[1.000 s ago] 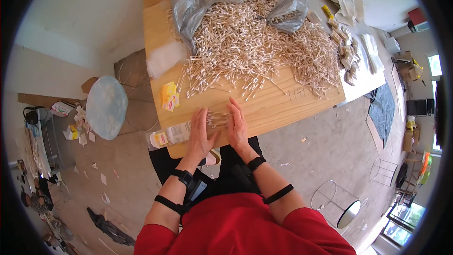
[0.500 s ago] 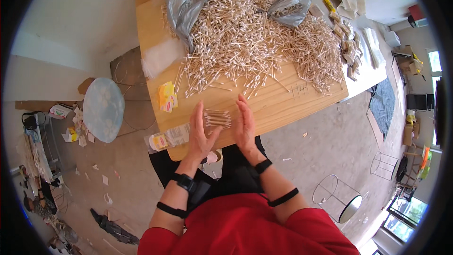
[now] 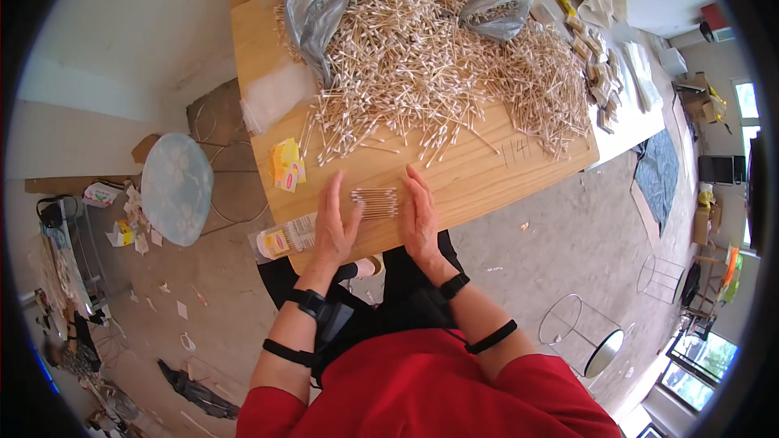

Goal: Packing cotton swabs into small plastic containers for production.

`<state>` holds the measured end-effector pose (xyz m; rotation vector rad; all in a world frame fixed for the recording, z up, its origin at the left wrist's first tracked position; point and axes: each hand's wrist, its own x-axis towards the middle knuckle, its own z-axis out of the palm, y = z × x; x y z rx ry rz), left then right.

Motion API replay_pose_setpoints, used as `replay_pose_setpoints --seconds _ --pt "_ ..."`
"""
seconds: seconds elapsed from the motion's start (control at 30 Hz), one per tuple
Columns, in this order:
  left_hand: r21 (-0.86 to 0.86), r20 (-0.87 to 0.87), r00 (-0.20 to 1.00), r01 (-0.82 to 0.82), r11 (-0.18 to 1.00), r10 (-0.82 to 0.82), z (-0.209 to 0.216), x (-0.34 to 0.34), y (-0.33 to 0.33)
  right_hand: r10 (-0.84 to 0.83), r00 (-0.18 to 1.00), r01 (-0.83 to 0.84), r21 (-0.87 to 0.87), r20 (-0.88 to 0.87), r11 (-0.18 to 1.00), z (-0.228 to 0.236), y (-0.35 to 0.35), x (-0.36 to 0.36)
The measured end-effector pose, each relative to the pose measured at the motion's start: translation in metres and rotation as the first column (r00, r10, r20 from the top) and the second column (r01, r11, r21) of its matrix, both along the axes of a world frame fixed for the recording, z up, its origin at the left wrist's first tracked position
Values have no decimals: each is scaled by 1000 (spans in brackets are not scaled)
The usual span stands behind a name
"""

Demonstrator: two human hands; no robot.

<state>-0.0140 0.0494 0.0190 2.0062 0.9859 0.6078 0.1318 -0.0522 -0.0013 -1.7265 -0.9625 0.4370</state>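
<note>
L. hand (image 3: pixel 333 223) and R. hand (image 3: pixel 419 217) are held apart, palms turned toward each other, fingers extended, approx. parallel; nothing is seen gripped in either. A small group of cotton swabs (image 3: pixel 377 203) is positioned between them on the wooden table (image 3: pixel 479 174), close to the near edge. Swabs are aligned side by side, sticks running L.–R., tips at both ends. L. thumb is at the L. end of the group; whether contact is made cannot be told. R. palm is just beside the R. end, w/ a narrow gap noted.

A clear pkt. (image 3: pixel 286 239) w/ yellow label is noted L. of the L. hand, at the near L. corner, partly projecting past the table edge. Yellow cards (image 3: pixel 286 166) are placed beyond it, nr. the L. edge; translucent sheets (image 3: pixel 278 97) are laid farther back, same side. A large loose heap of swabs (image 3: pixel 406 73) is spread over the far half, partly covered by a grey plastic bag (image 3: pixel 308 8). Small tan bundles (image 3: pixel 600 85) are stacked R. of the heap.
</note>
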Motion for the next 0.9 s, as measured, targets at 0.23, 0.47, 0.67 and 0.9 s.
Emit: replay_pose_setpoints --seconds 0.23,0.47,0.67,0.9 --pt "-65 116 973 -192 979 199 -11 35 -24 -39 982 56 87 -183 995 -8 32 -27" --pt "-53 115 970 -208 977 213 -20 36 -20 9 938 54 172 -346 984 -21 32 -30" --pt "-164 231 922 -279 946 312 -15 36 -18 -4 781 240 295 -624 925 -24 32 -25" --pt "-121 129 955 -254 960 269 -13 28 -23 2 949 42 134 -315 990 -12 38 -41"
